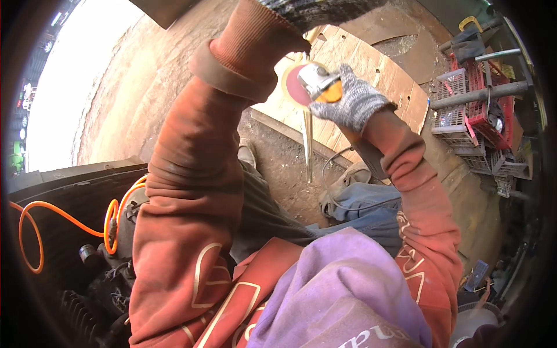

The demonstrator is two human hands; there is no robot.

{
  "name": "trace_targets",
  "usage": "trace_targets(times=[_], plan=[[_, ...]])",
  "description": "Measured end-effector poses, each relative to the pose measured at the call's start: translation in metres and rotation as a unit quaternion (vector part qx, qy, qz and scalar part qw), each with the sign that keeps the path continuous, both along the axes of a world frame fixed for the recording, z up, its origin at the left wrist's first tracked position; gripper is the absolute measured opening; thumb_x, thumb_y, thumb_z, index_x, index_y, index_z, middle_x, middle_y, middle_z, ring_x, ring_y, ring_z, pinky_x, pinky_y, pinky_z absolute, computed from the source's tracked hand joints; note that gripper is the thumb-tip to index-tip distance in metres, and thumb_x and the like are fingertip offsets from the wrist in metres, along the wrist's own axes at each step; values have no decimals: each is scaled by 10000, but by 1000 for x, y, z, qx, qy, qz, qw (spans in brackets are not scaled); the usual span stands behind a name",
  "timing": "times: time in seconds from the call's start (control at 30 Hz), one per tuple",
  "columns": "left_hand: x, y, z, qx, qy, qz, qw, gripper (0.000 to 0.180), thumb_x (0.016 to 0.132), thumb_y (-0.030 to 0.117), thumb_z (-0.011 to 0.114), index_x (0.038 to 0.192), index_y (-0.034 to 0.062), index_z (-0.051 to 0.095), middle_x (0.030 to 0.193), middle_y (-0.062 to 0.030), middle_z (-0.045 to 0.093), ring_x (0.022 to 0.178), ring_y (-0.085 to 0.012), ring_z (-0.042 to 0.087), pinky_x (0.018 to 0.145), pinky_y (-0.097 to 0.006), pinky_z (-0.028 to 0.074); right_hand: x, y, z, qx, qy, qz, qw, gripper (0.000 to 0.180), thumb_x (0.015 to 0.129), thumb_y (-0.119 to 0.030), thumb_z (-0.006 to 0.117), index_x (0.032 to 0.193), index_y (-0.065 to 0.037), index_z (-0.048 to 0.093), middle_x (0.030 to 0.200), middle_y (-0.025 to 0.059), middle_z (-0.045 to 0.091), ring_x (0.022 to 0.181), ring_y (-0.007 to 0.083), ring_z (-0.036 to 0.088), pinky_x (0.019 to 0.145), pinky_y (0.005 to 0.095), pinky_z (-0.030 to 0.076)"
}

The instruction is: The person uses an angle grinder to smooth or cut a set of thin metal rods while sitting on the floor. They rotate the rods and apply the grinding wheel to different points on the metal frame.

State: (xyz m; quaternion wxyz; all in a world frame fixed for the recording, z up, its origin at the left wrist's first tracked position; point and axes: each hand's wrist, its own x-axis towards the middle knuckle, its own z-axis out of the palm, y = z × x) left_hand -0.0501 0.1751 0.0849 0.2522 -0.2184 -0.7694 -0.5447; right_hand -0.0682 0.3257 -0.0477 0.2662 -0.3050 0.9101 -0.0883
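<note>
My right hand (357, 100), in a grey knitted glove, is closed around an angle grinder (320, 81) with a silver head and a yellow-orange part. Its round reddish disc (296, 86) faces left. A narrow shiny metal piece (308, 145) points down from behind the disc; its upper end is hidden. My left hand (325, 10), in a dark patterned glove, is raised at the top edge and partly cut off. Its fingers are not clear, and I cannot tell whether it grips anything. A dark cord (333, 159) runs down from the grinder's side.
A flat tan board (400, 81) lies beyond the grinder. Red and grey plastic crates (473, 107) stand at the right under metal bars. An orange hose (64, 216) coils over dark machinery at the left. A shoe (246, 152) rests on the dirt floor.
</note>
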Motion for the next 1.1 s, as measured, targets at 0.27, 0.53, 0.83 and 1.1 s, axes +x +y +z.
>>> trace_targets(times=[0.27, 0.53, 0.83, 1.1], plan=[[10, -1, 2, -51, 14, 5, 999, 277, 922, 257, 572, 957, -2, 665, 819, -105, 642, 729, -198, 587, 659, -329, 477, 15, 3, 4, -14, -19, -2, 1000, 1105, 627, -578, 777, 1397, 28, 265, 1181, 247, 582, 1111, 376, 570, 918, 387, 463], [18, 14, 3, -23, -12, -43, 999, 240, 924, 193, 553, 938, -23, 657, 875, -126, 662, 773, -214, 621, 669, -326, 492, 4, -3, 8, 3, 72, 26, 997, 1161, 608, -576, 784, 1401, 78, 244, 1225, 269, 550, 1121, 377, 565, 930, 375, 459], [14, 8, -4, -141, 91, -8, 986, 210, 910, 199, 578, 922, 6, 659, 834, -117, 647, 752, -212, 627, 638, -312, 500, -2, 19, -15, -56, 18, -56, 997, 928, 613, -463, 833, 1267, 31, 397, 1095, 216, 614, 1033, 323, 606, 904, 356, 465], [37, -25, 11, 75, -128, 92, 985, 153, 889, 122, 561, 954, 18, 653, 686, -17, 568, 487, -88, 523, 411, -226, 397, 20, 18, -36, -267, -226, -105, 931, 729, 705, -424, 756, 1198, 21, 455, 1145, 127, 609, 985, 213, 609, 887, 323, 470]])
